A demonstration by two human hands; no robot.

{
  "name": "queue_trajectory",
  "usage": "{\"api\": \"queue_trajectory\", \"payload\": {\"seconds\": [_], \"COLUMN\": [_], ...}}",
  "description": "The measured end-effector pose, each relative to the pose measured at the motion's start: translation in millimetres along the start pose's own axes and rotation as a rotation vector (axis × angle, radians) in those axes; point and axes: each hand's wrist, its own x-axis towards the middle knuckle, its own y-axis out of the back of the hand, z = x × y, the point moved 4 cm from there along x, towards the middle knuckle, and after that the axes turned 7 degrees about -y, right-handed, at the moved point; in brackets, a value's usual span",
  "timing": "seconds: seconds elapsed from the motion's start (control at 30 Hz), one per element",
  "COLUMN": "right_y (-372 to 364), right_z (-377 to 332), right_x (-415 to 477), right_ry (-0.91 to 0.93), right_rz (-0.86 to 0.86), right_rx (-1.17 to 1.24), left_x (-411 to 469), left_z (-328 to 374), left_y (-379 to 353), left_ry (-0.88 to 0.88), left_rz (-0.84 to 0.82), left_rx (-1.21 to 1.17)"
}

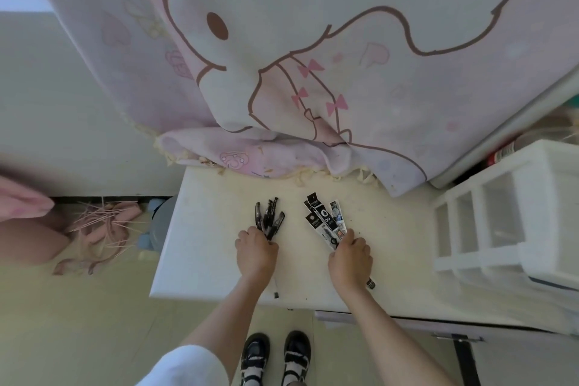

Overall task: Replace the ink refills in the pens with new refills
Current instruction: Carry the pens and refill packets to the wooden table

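A person stands at the six o'clock edge of a white table, both forearms reaching over it. The left hand lies knuckles up, its fingers curled round the lower ends of a bunch of black pens. The pens fan out from the fist toward twelve o'clock, their tips resting on or just above the tabletop; I cannot tell which. At three o'clock of that hand, near but apart, the right hand pinches the lower ends of several black-and-white refill packs between thumb and bent fingers. The packs spread like held cards toward eleven and twelve o'clock.

Beside the left wrist, at its five o'clock, a thin dark piece lies on the table. A small ribbed piece lies at four o'clock of the right wrist.

At twelve o'clock a pink cartoon curtain hangs down and bunches on the far edge of the table. A white drawer unit stands at three o'clock. At nine o'clock, on the floor, a pink cloth lies under thin sticks. Black shoes show at six o'clock.
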Motion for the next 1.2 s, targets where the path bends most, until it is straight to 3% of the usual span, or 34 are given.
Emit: {"api": "queue_trajectory", "payload": {"seconds": [0.5,0.7,0.87,1.2], "right_y": [10,44,78,92], "right_z": [-2,-8,-5,32], "right_x": [3,4,0,-35], "right_ry": [0.030,0.045,0.101,0.046], "right_rz": [-0.076,-0.166,-0.162,-0.214], "right_rx": [-0.044,0.197,0.399,0.724], "left_x": [-4,-10,-23,-63], "left_z": [0,11,29,45], "left_y": [23,41,61,65], "left_ry": [-0.047,-0.016,-0.106,-0.176], "left_rz": [-0.022,-0.065,-0.051,-0.060], "left_rx": [-0.143,-0.474,-0.565,-0.732]}}
